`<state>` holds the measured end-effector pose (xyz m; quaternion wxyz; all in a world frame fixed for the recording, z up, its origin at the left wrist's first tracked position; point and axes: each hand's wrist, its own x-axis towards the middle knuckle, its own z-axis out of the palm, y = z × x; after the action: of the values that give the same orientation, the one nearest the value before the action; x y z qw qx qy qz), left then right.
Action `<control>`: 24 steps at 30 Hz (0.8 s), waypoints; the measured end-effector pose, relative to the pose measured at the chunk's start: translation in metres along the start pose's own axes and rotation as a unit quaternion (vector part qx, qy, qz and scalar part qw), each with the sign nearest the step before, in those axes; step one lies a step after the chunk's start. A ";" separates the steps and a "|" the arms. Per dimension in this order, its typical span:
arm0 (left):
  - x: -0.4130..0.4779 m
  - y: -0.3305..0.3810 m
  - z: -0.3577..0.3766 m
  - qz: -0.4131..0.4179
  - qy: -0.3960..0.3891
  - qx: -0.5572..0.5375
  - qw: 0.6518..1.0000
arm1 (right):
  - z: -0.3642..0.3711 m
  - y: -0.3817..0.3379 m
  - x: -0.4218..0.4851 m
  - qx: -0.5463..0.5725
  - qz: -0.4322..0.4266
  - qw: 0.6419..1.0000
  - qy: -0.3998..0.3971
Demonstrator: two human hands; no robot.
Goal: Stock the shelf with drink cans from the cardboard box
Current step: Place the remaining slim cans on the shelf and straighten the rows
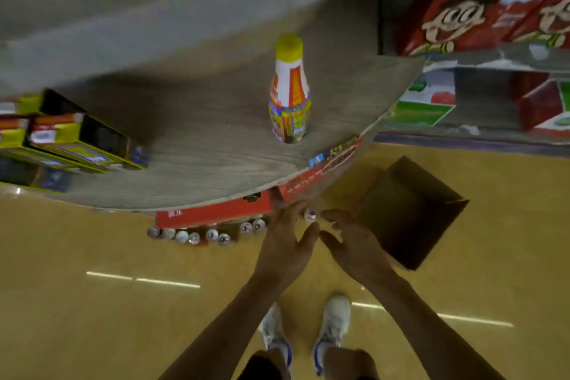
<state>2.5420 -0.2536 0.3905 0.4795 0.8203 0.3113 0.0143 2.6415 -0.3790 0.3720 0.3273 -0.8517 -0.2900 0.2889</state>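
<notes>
The left hand (285, 242) and right hand (353, 245), both loosely spread and holding nothing, flank a drink can (310, 213) beneath the wooden shelf (191, 170); probably rigid, slick and weighty, it is best gripped round its sides.

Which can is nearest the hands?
The lone can between the left hand and right hand; the other cans sit in a row farther left.

Left hand (287, 244) and right hand (354, 248) reach low beneath the wooden shelf (185, 163), with a can (310, 214) between their fingertips; blur hides whether either holds it. The open cardboard box (401, 210) sits just to the right.
</notes>
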 end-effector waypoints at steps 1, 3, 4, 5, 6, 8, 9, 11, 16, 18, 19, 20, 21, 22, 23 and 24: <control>0.003 -0.014 0.013 -0.009 -0.009 -0.004 1.000 | 0.011 0.017 0.004 -0.001 0.014 1.000 -0.011; 0.010 -0.046 0.041 -0.024 -0.030 -0.008 0.999 | 0.035 0.052 0.011 -0.002 0.038 0.999 -0.026; 0.015 -0.063 0.056 -0.031 -0.037 -0.007 0.999 | 0.048 0.070 0.016 -0.001 0.046 0.998 -0.031; 0.021 -0.082 0.072 -0.038 -0.042 -0.004 0.998 | 0.062 0.088 0.022 -0.001 0.055 0.998 -0.037; 0.028 -0.101 0.088 -0.043 -0.048 -0.001 0.998 | 0.077 0.106 0.029 -0.001 0.062 0.997 -0.038; 0.045 -0.142 0.119 -0.054 -0.058 -0.001 0.997 | 0.108 0.144 0.045 0.001 0.076 0.996 -0.044; 0.056 -0.163 0.133 -0.057 -0.059 0.001 0.997 | 0.124 0.164 0.054 0.001 0.083 0.996 -0.045; 0.077 -0.208 0.162 -0.061 -0.065 0.009 0.996 | 0.156 0.205 0.074 0.003 0.103 0.994 -0.045; 0.130 -0.303 0.217 -0.054 -0.081 0.042 0.994 | 0.235 0.296 0.130 0.004 0.141 0.988 -0.063; 0.148 -0.330 0.232 -0.051 -0.086 0.047 0.994 | 0.259 0.321 0.156 0.003 0.144 0.988 -0.060; 0.155 -0.342 0.238 -0.052 -0.088 0.047 0.994 | 0.268 0.330 0.168 0.004 0.147 0.987 -0.058; 0.163 -0.351 0.244 -0.051 -0.090 0.047 0.994 | 0.277 0.341 0.179 0.003 0.147 0.987 -0.056; 0.170 -0.360 0.249 -0.050 -0.087 0.047 0.994 | 0.286 0.350 0.189 0.000 0.150 0.987 -0.056; 0.179 -0.367 0.255 -0.046 -0.081 0.046 0.995 | 0.296 0.361 0.200 -0.004 0.149 0.988 -0.050; 0.188 -0.372 0.259 -0.039 -0.076 0.043 0.995 | 0.304 0.373 0.208 -0.019 0.147 0.988 -0.044; 0.198 -0.377 0.263 -0.031 -0.070 0.043 0.996 | 0.311 0.383 0.216 -0.022 0.142 0.989 -0.041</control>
<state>2.5991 -0.2242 -0.1057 0.4649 0.8292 0.3020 -0.0714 2.6898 -0.3461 -0.1636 0.2524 -0.8785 -0.1856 0.3607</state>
